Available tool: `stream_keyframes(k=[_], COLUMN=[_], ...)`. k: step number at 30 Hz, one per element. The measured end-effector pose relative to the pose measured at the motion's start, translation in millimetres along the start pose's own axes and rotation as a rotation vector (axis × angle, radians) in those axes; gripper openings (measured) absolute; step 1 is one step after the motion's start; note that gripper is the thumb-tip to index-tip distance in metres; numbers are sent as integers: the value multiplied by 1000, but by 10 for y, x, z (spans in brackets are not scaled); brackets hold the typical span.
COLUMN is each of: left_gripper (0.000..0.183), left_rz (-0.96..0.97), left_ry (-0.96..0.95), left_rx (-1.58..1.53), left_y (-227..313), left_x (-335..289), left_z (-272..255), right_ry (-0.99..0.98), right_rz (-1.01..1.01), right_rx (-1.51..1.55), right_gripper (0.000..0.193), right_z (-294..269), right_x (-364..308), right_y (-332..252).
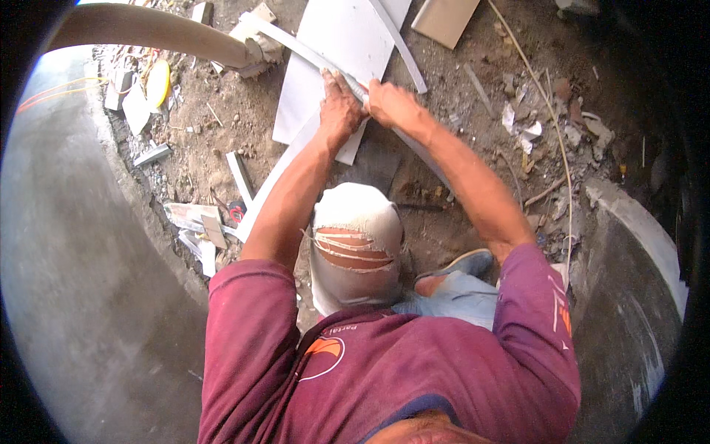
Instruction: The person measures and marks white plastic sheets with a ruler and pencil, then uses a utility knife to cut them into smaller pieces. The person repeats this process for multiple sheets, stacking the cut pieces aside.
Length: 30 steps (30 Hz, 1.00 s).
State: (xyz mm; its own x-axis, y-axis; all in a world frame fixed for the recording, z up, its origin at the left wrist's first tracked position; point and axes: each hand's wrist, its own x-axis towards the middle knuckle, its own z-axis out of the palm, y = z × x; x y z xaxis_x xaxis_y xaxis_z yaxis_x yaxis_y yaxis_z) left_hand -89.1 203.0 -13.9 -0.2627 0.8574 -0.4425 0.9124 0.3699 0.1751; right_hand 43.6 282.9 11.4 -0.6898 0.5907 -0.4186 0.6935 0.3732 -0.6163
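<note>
A long white strip [292,46] runs slantwise across white flat sheets [333,37] lying on the ground. My left hand [341,111] lies over this strip, its fingers holding it down. Right beside it, my right hand [399,111] is closed in a fist at the strip. A small greyish piece shows between the two hands, but I cannot tell what the right fingers grip. Another white strip [398,46] rests on the sheets beyond my hands, and a further white strip [285,169] slopes down past my left forearm.
Rubble and offcuts cover the dirt floor [200,137]. A thick brown curved pole [148,33] reaches in at upper left. Grey walls [66,244] curve along both sides. A thin cable [551,103] trails at right. My bent knee [355,229], in torn trousers, is close below my hands.
</note>
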Motion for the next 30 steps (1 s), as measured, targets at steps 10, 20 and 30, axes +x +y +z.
stream_keyframes(k=[10, 20, 30], left_gripper=[127, 121, 104], left_rz=[27, -4, -21], left_ry=[12, 14, -6], left_rx=[-48, -62, -9], left_y=[9, -7, -42], left_x=[-6, 13, 1], left_z=[34, 19, 17], right_ry=[-192, -14, 17], right_rz=[8, 133, -23], right_rx=[-87, 27, -36], right_gripper=[33, 47, 36], right_z=[-131, -66, -62], right_x=[-710, -403, -44], right_y=[309, 59, -88])
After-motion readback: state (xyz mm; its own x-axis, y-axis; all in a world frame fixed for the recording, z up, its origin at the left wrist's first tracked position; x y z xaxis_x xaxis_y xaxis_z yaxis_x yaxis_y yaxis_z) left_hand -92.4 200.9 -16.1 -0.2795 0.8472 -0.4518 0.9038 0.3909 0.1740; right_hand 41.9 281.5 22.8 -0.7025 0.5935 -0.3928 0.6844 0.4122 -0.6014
